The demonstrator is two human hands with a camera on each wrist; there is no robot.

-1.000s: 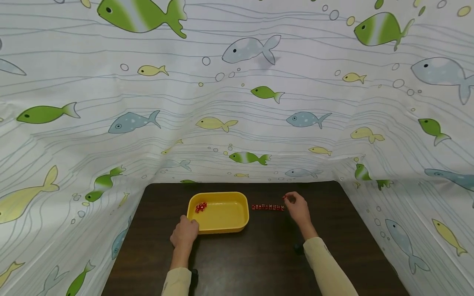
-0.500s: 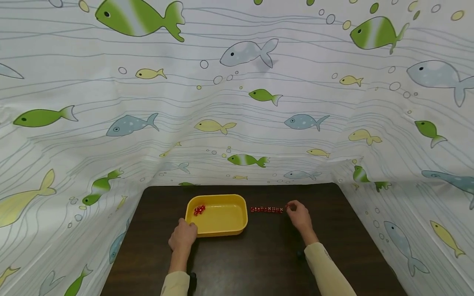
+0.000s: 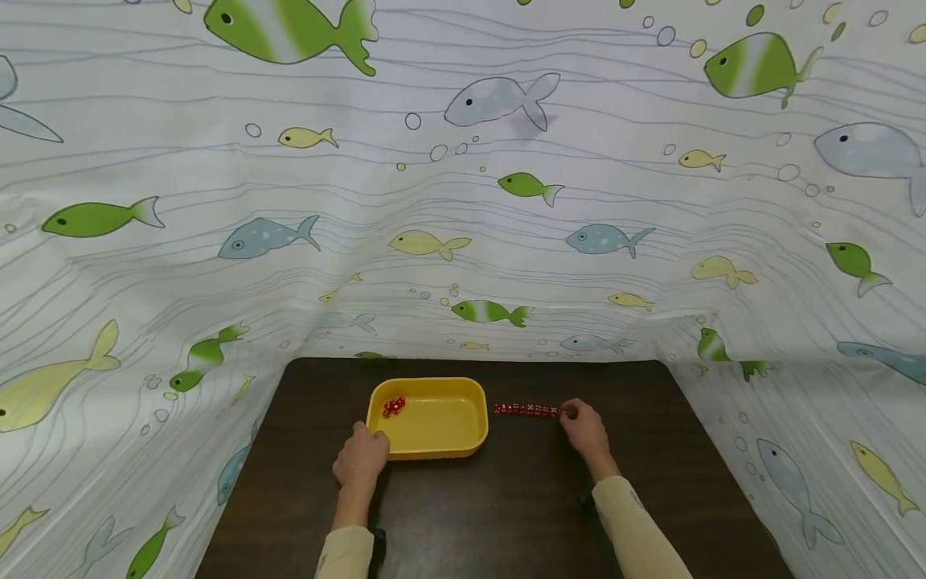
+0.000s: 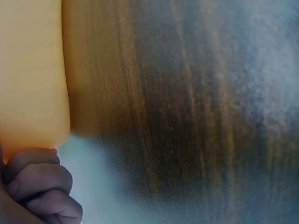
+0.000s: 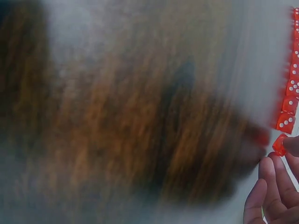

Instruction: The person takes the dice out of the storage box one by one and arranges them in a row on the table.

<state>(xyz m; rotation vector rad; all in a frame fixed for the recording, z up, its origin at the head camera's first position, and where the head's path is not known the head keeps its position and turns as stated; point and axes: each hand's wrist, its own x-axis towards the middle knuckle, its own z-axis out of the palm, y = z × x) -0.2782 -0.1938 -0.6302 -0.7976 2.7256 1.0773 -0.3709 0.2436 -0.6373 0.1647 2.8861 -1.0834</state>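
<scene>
My left hand (image 3: 360, 455) grips the near left corner of a yellow tray (image 3: 448, 452); in the left wrist view its curled fingers (image 4: 44, 179) sit under the tray's corner. Inside the tray, at its left end, lies a small heap of red dice (image 3: 394, 407). To the right of the tray a straight row of red dice (image 3: 526, 409) runs along the table. My right hand (image 3: 586, 429) is at the right end of that row. Its thumb and fingers pinch one red die (image 5: 279, 145), just short of the last die in the row (image 5: 285, 122).
The dark wooden table (image 3: 477, 515) has its far edge against a white curtain (image 3: 463, 193) printed with fish. The curtain also stands along the left and right sides. Dark wrist cameras show beside both sleeves.
My right hand has come down and nearer to the row's right end with its die. My left hand stays on the tray's corner. The head view has shifted slightly.
</scene>
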